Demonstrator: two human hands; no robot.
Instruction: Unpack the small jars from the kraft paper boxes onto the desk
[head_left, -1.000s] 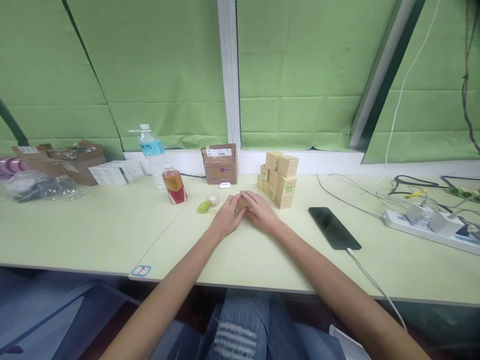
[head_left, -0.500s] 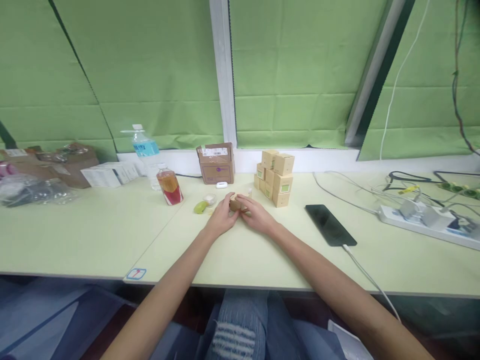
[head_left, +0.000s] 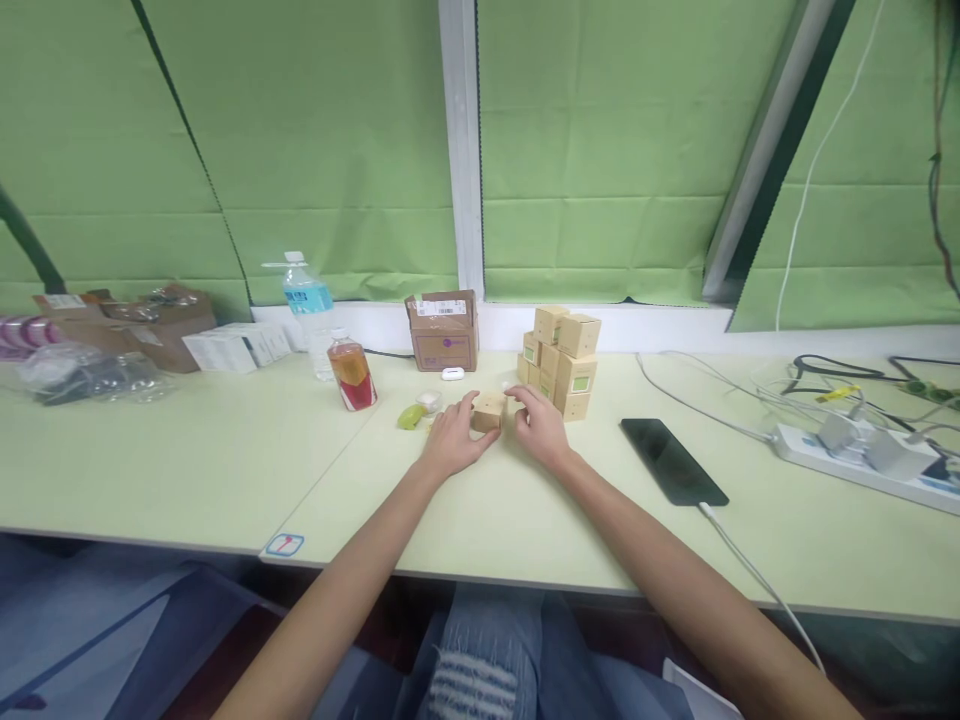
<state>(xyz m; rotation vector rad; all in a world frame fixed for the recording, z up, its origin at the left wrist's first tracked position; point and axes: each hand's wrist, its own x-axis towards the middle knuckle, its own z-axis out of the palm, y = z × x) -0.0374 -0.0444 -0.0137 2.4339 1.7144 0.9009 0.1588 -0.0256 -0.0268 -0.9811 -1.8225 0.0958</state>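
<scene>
A small tan cardboard box (head_left: 489,411) sits in front of me on the table. My left hand (head_left: 456,437) grips it from the left side, thumb along the near face and fingers behind. Just right of the box, my right hand (head_left: 541,429) holds nothing; its index finger and thumb are apart, curved towards the box with a small gap between. A stack of several similar small boxes (head_left: 576,375) stands behind my right hand. Left of my left hand lie a green object (head_left: 412,416) and a small clear-and-white item (head_left: 429,401), too small to name.
A white earbud case (head_left: 452,374) lies before a brown carton (head_left: 447,345). A drink bottle (head_left: 352,375) and a water bottle (head_left: 308,305) stand to the left. On the right are a phone (head_left: 670,460) with its cable and a power strip (head_left: 810,448) with tangled cords.
My right hand has come off the small box and moved right, its fingers parting. The box shows more fully now, in my left hand. The whole view has shifted slightly.
</scene>
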